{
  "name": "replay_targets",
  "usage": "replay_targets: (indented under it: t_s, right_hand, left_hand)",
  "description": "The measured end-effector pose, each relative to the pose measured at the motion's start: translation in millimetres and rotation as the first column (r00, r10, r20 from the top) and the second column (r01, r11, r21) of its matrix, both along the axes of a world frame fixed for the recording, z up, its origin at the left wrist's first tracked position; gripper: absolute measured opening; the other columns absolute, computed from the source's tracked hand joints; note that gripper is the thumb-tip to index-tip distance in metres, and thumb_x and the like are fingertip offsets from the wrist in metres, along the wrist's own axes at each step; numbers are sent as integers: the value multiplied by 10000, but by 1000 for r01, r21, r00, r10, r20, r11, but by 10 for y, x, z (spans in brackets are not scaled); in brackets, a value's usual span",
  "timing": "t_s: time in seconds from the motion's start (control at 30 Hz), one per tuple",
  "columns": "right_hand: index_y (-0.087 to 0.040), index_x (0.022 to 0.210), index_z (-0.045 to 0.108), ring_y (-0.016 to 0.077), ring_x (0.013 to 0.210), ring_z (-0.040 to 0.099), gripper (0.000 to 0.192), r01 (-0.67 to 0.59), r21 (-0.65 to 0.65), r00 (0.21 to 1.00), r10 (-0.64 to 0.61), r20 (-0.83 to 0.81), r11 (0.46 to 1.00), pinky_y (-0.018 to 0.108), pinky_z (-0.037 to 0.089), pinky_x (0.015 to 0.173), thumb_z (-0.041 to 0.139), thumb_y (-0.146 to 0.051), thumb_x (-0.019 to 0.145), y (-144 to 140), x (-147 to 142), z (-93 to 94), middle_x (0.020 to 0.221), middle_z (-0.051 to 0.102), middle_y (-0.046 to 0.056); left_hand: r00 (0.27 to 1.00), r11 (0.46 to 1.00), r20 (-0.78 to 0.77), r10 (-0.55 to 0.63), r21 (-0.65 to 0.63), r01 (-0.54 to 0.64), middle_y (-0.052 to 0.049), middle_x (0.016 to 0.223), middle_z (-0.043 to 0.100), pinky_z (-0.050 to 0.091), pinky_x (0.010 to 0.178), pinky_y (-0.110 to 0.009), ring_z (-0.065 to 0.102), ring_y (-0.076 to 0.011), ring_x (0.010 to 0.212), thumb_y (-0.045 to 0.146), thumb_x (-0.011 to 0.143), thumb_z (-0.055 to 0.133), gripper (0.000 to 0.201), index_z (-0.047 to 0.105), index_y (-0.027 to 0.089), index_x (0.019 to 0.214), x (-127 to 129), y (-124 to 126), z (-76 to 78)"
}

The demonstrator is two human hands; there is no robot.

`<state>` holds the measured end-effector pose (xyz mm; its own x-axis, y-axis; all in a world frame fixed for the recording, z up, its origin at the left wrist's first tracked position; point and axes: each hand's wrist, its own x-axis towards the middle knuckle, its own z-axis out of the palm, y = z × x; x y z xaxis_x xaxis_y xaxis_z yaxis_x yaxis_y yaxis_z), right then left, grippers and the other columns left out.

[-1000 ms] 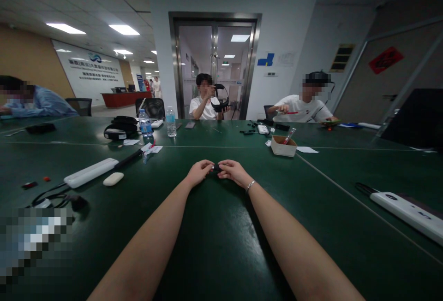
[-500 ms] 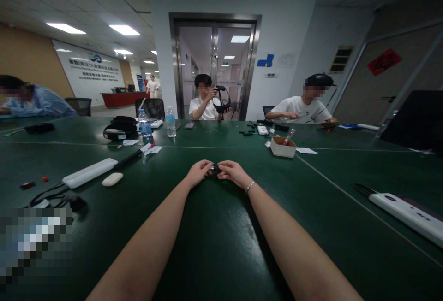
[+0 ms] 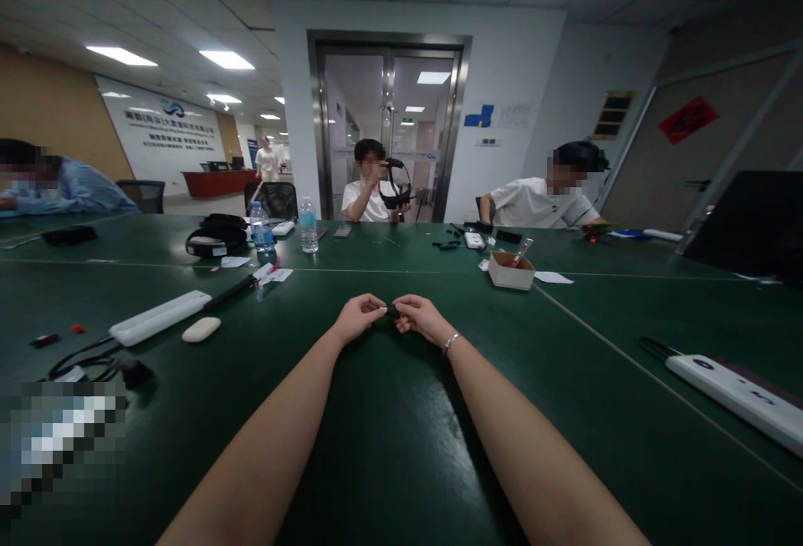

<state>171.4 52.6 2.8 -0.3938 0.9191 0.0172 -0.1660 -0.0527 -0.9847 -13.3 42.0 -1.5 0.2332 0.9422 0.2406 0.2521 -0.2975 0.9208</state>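
Over the middle of the green table (image 3: 376,429), my two hands meet at a small black object with a silvery end (image 3: 392,311), too small to name for certain. My right hand (image 3: 421,317), with a bracelet (image 3: 452,341) at the wrist, pinches the black part between thumb and fingers. From the other side, the closed fingertips of my left hand (image 3: 360,317) grip the thin silvery end. My fingers cover much of the object.
Left lie a white power strip (image 3: 160,318), a white oval case (image 3: 202,329) and cables (image 3: 94,362). Ahead stand water bottles (image 3: 309,227) and a small open box (image 3: 511,272). Another power strip (image 3: 733,391) lies right. Across the table, one person (image 3: 370,191) holds a black headset (image 3: 396,186).
Between my fingers the black object shows a little more, and its silvery part less. My hands stay nearly in place. The person at the right has turned their head and drawn back one hand.
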Motion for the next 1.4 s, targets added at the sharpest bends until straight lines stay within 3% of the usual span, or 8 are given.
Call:
replay_targets:
  t_s: [0.13,0.33,0.47,0.67,0.83,1.0,1.17,1.4]
  right_hand:
    - [-215,1042,437,119,605,641,528,-10,46,998,13,-63,999,271,576,586,719,-59,625,4,9,-3,820,556,-18]
    - [-170,1022,441,94,446,584,292,-19,33,994,15,111,999,187,508,384,595,-267,795,-4,-15,24,730,561,8]
    - [-293,1149,349,93,546,625,684,-90,85,995,87,40,992,227,555,491,734,-102,618,-31,26,56,942,536,-7]
    - [-145,976,456,94,448,578,215,-29,-25,992,32,123,999,186,507,390,547,-274,830,6,-12,26,699,560,21]
    - [-226,1044,385,107,596,634,528,-43,-16,998,42,-42,999,256,568,578,695,-55,653,-11,23,44,816,544,-28]
    - [-162,974,409,99,481,597,244,-41,-59,998,43,47,997,210,532,457,569,-251,814,-25,2,61,687,527,-13]
    - [-250,1056,321,100,596,633,609,-56,13,998,56,-23,998,250,565,578,704,-48,627,-47,1,67,828,516,-48]
    - [-205,1004,366,84,471,585,362,-86,1,994,86,60,996,176,495,403,624,-185,751,0,17,32,739,542,-29]
  left_hand:
    - [1000,1000,12,8,-13,-8,-56,755,600,395,490,-199,543,-133,661,357,680,633,291,595,126,853,7,9,-9]
    - [999,1000,36,-26,2,26,-62,761,608,395,499,-202,555,-140,681,363,677,637,303,598,124,858,0,34,-40]
    - [999,1000,32,-14,-11,14,-61,745,608,394,496,-204,557,-143,677,361,681,636,300,597,126,863,-7,41,-44]
    - [999,999,33,-21,-30,22,-63,756,612,386,492,-198,555,-137,675,332,682,634,271,592,125,851,5,23,-15]
    - [1000,999,30,2,-44,-1,-60,754,606,392,495,-199,555,-139,682,317,677,638,259,593,124,845,12,-3,22]
    - [1000,999,27,-8,-37,9,-61,767,607,392,494,-199,556,-139,685,312,689,628,252,590,126,855,8,-2,16]
    - [999,999,49,3,-36,-1,-45,713,593,375,474,-190,541,-124,638,329,679,635,263,588,127,841,13,14,-8]
    - [998,999,55,13,-45,-11,-44,710,598,369,471,-191,544,-124,632,348,659,647,286,588,127,831,23,8,4]
